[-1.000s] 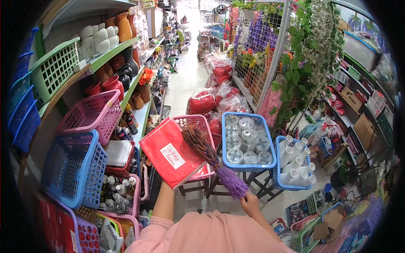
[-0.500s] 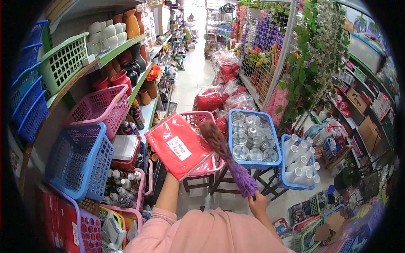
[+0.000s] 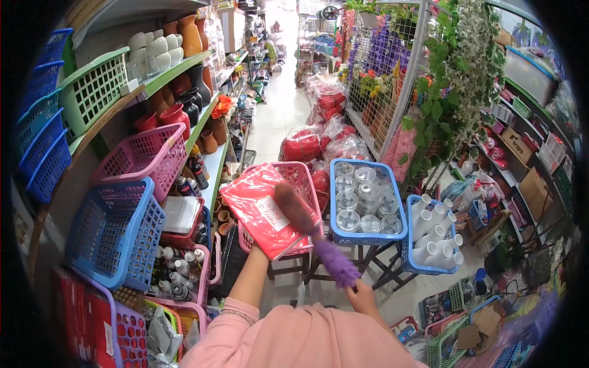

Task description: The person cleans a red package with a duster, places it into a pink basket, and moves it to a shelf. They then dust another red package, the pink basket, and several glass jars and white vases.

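Red packet gripped by left hand overlaps pink basket; right hand clasps duster; blue basket beside.

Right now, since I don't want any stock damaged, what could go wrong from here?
The left hand is mostly hidden beneath the plastic-wrapped red packet, which might slip if held loosely. The feather duster in the right hand could snag on the packet or, swung wide, jostle the clear round containers in the blue basket.
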`<state>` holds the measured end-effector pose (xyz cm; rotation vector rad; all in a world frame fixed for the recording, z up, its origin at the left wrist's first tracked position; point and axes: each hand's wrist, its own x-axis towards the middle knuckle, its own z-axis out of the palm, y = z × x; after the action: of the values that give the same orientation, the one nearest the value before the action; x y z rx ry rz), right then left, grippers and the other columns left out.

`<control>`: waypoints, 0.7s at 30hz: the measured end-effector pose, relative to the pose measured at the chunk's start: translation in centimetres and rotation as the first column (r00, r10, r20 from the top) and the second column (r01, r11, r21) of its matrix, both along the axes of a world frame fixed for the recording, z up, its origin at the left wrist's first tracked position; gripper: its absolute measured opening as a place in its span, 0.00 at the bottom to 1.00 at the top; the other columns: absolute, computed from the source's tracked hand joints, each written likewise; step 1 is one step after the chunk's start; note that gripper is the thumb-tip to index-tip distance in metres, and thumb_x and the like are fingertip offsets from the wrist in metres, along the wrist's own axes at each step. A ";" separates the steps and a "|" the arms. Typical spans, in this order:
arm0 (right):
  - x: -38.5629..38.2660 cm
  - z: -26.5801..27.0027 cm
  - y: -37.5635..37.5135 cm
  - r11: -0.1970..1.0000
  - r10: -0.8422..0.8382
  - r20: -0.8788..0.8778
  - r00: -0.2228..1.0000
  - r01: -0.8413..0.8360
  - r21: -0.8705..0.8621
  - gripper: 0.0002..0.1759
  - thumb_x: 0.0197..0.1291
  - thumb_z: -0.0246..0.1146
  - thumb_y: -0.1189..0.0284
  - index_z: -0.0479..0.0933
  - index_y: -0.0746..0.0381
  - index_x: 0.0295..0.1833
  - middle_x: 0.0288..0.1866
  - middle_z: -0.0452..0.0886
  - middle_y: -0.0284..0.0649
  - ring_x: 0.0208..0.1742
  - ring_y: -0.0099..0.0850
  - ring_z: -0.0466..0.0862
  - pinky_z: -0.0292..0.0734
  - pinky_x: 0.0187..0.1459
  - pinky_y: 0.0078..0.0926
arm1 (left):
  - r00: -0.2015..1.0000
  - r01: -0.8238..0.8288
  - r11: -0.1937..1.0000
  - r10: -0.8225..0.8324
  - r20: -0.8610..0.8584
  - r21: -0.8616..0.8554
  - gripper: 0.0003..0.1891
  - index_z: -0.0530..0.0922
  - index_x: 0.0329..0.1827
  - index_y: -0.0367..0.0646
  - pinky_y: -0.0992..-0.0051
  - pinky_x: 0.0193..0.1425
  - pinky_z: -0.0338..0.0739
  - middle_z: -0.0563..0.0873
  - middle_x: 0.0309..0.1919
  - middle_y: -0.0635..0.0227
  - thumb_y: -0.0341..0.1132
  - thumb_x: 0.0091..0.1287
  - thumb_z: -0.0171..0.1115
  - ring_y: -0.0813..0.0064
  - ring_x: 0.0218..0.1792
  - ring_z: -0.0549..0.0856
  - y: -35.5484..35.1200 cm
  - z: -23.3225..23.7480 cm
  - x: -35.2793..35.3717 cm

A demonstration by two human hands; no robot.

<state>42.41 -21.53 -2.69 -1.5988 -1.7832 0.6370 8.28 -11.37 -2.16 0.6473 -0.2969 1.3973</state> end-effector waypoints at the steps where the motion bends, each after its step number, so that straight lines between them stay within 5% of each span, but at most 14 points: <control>1: 0.4 -0.1 -0.3 0.983 0.178 0.059 0.982 -0.180 0.039 0.14 0.53 0.65 0.62 0.75 0.63 0.34 0.25 0.79 0.49 0.29 0.50 0.81 0.74 0.31 0.44 | 1.000 -0.001 1.000 0.001 -0.004 -0.004 0.25 0.67 0.66 0.44 0.58 0.68 0.65 0.69 0.68 0.63 0.50 0.73 0.44 0.65 0.68 0.68 0.0 0.0 0.0; 2: 0.7 0.0 -0.4 0.932 0.345 0.123 0.930 -0.355 0.066 0.15 0.54 0.64 0.62 0.75 0.64 0.35 0.25 0.79 0.50 0.29 0.51 0.81 0.73 0.31 0.45 | 1.000 -0.001 1.000 0.001 -0.008 -0.009 0.25 0.67 0.66 0.44 0.58 0.68 0.65 0.69 0.68 0.63 0.50 0.73 0.44 0.65 0.68 0.68 0.1 0.0 0.0; 6: 1.1 0.7 0.4 0.917 0.348 0.219 0.912 -0.380 0.123 0.15 0.54 0.64 0.62 0.75 0.64 0.35 0.25 0.79 0.51 0.29 0.51 0.81 0.73 0.30 0.44 | 1.000 -0.006 1.000 0.005 -0.019 -0.026 0.25 0.67 0.67 0.44 0.57 0.68 0.65 0.70 0.68 0.63 0.50 0.73 0.44 0.64 0.68 0.68 -0.3 -0.6 0.1; 8: 0.3 0.7 0.8 0.998 0.038 0.064 0.997 -0.041 0.050 0.14 0.53 0.65 0.62 0.75 0.63 0.35 0.25 0.79 0.49 0.29 0.50 0.80 0.74 0.30 0.43 | 1.000 -0.007 0.999 0.006 -0.022 -0.034 0.25 0.67 0.67 0.44 0.57 0.68 0.65 0.70 0.68 0.63 0.50 0.73 0.44 0.64 0.68 0.68 -0.6 -1.0 1.4; 12: 0.3 1.4 0.4 0.989 0.083 0.066 0.994 -0.090 0.115 0.15 0.53 0.65 0.61 0.76 0.63 0.35 0.26 0.79 0.49 0.29 0.50 0.80 0.73 0.30 0.44 | 1.000 -0.004 0.999 0.002 -0.031 -0.043 0.25 0.66 0.67 0.44 0.57 0.68 0.65 0.70 0.67 0.63 0.50 0.73 0.44 0.64 0.68 0.68 -0.5 -1.2 1.1; 14: 1.1 1.9 0.2 0.900 0.383 0.262 0.886 -0.422 0.112 0.15 0.55 0.65 0.62 0.75 0.64 0.36 0.26 0.79 0.52 0.30 0.53 0.80 0.72 0.30 0.45 | 0.999 0.004 0.998 -0.006 -0.038 -0.055 0.25 0.66 0.67 0.44 0.57 0.68 0.65 0.70 0.67 0.63 0.50 0.73 0.44 0.64 0.68 0.68 -2.5 -3.1 1.6; 15: 1.1 1.7 0.3 0.901 0.378 0.263 0.888 -0.418 0.114 0.15 0.55 0.65 0.62 0.75 0.64 0.36 0.26 0.79 0.52 0.30 0.53 0.80 0.72 0.30 0.45 | 0.999 0.008 0.998 -0.010 -0.041 -0.058 0.25 0.66 0.67 0.44 0.57 0.68 0.65 0.70 0.67 0.63 0.50 0.73 0.44 0.64 0.68 0.68 -2.0 -2.7 1.8; 21: 0.5 1.4 0.5 0.993 -0.073 0.020 0.997 0.071 0.094 0.14 0.52 0.64 0.62 0.78 0.63 0.35 0.25 0.79 0.52 0.28 0.52 0.80 0.73 0.31 0.45 | 0.998 0.030 0.996 -0.034 -0.055 -0.085 0.26 0.66 0.67 0.45 0.57 0.68 0.66 0.70 0.67 0.63 0.50 0.73 0.44 0.64 0.68 0.68 0.2 -1.5 3.5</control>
<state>42.90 -20.99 -1.29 -1.6061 -1.7377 0.4961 11.73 -11.21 -3.69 0.6095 -0.2018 1.3512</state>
